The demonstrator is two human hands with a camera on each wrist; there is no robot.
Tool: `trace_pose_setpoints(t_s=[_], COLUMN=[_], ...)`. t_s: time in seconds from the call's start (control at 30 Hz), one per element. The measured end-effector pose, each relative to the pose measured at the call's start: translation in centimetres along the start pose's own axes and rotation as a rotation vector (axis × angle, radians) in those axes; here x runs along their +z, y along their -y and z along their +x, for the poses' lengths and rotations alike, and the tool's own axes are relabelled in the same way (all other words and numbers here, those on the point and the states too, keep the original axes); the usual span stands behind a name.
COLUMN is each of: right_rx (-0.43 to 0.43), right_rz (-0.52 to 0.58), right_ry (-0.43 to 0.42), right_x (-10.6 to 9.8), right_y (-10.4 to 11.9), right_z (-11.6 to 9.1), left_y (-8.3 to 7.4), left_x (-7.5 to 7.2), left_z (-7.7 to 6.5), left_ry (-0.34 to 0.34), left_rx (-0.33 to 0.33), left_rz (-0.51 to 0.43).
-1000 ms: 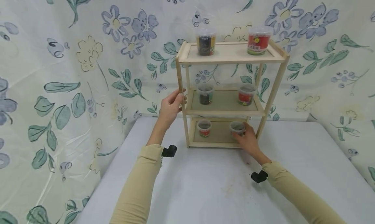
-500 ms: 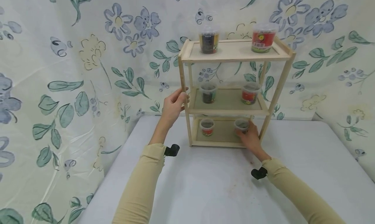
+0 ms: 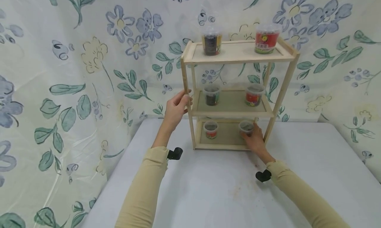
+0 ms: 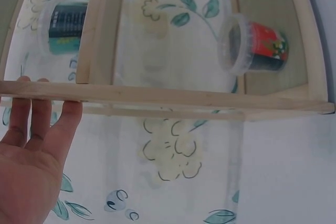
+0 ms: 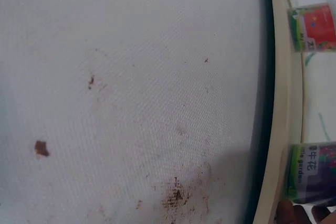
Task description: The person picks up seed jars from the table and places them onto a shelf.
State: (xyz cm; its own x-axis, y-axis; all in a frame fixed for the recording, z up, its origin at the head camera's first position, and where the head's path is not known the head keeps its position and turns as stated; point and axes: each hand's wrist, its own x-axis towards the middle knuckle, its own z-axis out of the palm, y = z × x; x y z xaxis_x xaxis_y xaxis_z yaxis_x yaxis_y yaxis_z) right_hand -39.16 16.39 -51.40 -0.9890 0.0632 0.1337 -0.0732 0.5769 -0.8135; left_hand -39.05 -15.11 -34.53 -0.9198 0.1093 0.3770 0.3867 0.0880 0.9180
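A three-tier wooden shelf rack [image 3: 232, 114] stands on the white table. My left hand [image 3: 175, 109] grips its left front post, and the left wrist view shows the fingers [image 4: 65, 121] against that post. On the bottom tier, at the right, my right hand [image 3: 255, 139] holds a small clear plastic cup [image 3: 246, 126]. In the right wrist view this cup [image 5: 315, 174] has a purple and green label, with fingertips [image 5: 300, 214] beside it. A red-labelled cup [image 3: 211, 130] stands at the left of the same tier.
The middle tier bears a dark-labelled cup [image 3: 211, 95] and a red-labelled cup [image 3: 254, 95]. On top stand a black-and-yellow tub [image 3: 212, 43] and a red tub [image 3: 266, 41]. Brown specks [image 5: 176, 195] lie on the table [image 3: 208, 188] before the rack. Floral sheeting [image 3: 89, 72] hangs behind.
The head view has shifted slightly. The cup in my right hand has slid a little to the right and back on the bottom tier. My left hand keeps its grip on the post.
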Motion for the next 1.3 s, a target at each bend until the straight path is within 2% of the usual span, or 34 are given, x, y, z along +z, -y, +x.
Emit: trace_pose_setpoints(t_s=[0.23,0.37,0.5,0.77,0.93,1.07,1.3], right_rx=[0.007,-0.022,-0.048,-0.033,-0.091,-0.136,-0.238], right_rz=[-0.005,-0.018,-0.048,-0.043,-0.035,-0.011,-0.025], right_ry=[-0.035,-0.049,-0.046,0.0,0.023,0.075,0.108], right_x=[0.1,0.2,0.3,0.0,-0.5,-1.1,-3.7], right_y=[0.0,0.2,0.6,0.9,1.5,2.1,2.7], right_z=[-0.9,-1.5,-2.0,-3.2,-3.4,-4.1,-5.3], left_y=[0.6,0.8,1.2,2.1,2.4,2.5,3.7], left_x=[0.2,0.1,-0.1,-0.2,-0.9,-1.8,-3.2], left_z=[-0.1,0.1,0.4,0.7,1.3,1.3,0.4], left_ry=[0.003,-0.001,-0.001,0.016,0.013,0.015,0.08], left_rx=[-0.021,-0.02,-0.016,-0.017,-0.017,-0.033,-0.092], left_rz=[0.017,0.03,0.032,0.029,0.063,0.093,0.24])
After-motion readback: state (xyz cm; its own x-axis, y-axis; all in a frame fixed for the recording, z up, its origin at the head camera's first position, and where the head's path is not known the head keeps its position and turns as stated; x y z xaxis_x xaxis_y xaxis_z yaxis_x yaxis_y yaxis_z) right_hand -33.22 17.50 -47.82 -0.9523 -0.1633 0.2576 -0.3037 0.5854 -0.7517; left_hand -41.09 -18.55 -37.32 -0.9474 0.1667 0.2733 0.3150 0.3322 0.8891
